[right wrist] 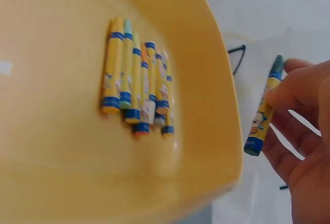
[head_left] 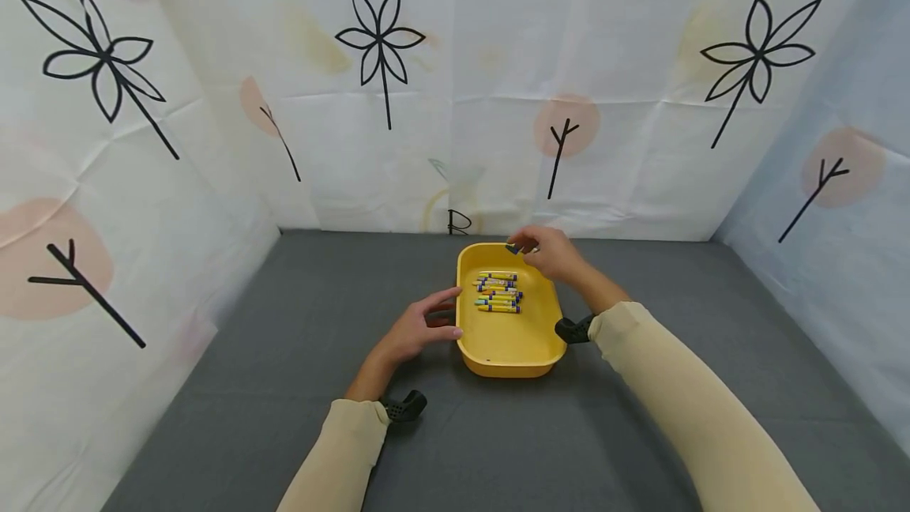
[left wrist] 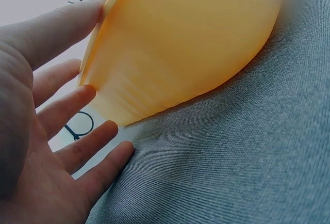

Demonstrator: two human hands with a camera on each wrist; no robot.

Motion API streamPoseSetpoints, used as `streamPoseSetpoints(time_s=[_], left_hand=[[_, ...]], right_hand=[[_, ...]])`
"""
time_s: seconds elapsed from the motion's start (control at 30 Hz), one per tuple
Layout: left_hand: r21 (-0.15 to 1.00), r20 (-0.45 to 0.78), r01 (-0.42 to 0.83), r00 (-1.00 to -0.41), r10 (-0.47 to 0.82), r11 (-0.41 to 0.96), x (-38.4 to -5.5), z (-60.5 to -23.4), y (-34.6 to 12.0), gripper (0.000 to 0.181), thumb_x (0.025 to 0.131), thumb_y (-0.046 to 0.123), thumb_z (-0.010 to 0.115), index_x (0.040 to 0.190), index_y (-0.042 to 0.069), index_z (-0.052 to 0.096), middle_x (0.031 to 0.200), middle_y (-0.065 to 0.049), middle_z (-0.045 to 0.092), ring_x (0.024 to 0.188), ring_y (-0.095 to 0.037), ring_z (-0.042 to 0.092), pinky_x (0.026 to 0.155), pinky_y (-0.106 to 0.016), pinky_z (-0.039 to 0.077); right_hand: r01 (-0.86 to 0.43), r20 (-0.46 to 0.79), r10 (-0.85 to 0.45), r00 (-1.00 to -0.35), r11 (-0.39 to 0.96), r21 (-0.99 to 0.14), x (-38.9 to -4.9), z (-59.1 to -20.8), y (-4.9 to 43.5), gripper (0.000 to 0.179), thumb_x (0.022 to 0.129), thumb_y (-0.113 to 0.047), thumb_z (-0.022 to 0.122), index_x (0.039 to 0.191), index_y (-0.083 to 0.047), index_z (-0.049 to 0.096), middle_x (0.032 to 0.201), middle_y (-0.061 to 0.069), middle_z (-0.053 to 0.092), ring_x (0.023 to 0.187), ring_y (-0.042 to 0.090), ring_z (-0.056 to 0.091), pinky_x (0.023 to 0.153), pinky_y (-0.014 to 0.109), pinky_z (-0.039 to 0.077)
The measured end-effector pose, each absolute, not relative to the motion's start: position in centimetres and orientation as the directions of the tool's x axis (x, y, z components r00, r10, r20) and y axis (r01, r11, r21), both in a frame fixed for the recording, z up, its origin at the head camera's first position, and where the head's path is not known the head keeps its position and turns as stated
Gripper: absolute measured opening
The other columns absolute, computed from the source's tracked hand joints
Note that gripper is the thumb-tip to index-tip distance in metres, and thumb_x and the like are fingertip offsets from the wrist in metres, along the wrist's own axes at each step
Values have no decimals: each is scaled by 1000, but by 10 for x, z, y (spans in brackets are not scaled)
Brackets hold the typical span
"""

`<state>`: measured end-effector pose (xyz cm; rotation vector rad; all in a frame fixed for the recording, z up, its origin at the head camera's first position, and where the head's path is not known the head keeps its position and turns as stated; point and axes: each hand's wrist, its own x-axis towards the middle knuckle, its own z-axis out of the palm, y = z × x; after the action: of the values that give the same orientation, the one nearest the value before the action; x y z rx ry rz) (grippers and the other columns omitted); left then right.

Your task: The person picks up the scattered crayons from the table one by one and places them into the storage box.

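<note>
A yellow plastic tray stands on the grey cloth, with several crayons in yellow and blue wrappers lying side by side in it. My right hand is at the tray's far right rim. Between thumb and fingers it pinches a dark green crayon, held tilted just beyond the rim in the right wrist view. At the tray's left side is my left hand, fingers spread. Its thumb touches the rim in the left wrist view, and the other fingers reach along the outer wall.
Grey cloth covers the table around the tray. Behind it hangs a white cloth backdrop printed with plant drawings, with side panels at left and right. Each wrist wears a black device.
</note>
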<state>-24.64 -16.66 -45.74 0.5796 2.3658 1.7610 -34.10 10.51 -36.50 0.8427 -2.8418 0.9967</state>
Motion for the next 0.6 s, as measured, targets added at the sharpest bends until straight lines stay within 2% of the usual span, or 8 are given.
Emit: streamPoseSetpoints(time_s=[0.17,0.47,0.6], left_hand=[[947,118,220,-917,381,236,-246,-457,-165,67,88,11,72,148,14,43,149,-8,41,131,-34,43,105,-48,39],[943,121,225,-919,375,246,-246,-456,-166,69,87,12,73,148,13,42,149,-9,42,130,-33,45,104,-48,40],[941,128,233,-916,381,244,-246,-457,-166,68,88,13,73,148,12,42,149,-10,41,131,-35,44,105,-50,39]], right_hand=[[-543,107,-581,-807,659,-521,-338,-371,95,33,88,9,60,117,-3,66,109,11,66,101,28,60,90,42,50],[-545,-58,-696,-716,610,-575,-336,-377,85,36,83,14,58,115,1,67,101,9,67,96,24,62,87,37,53],[-552,-102,-720,-686,607,-572,-335,-380,80,36,84,13,58,115,0,68,101,8,68,95,23,63,87,36,53]])
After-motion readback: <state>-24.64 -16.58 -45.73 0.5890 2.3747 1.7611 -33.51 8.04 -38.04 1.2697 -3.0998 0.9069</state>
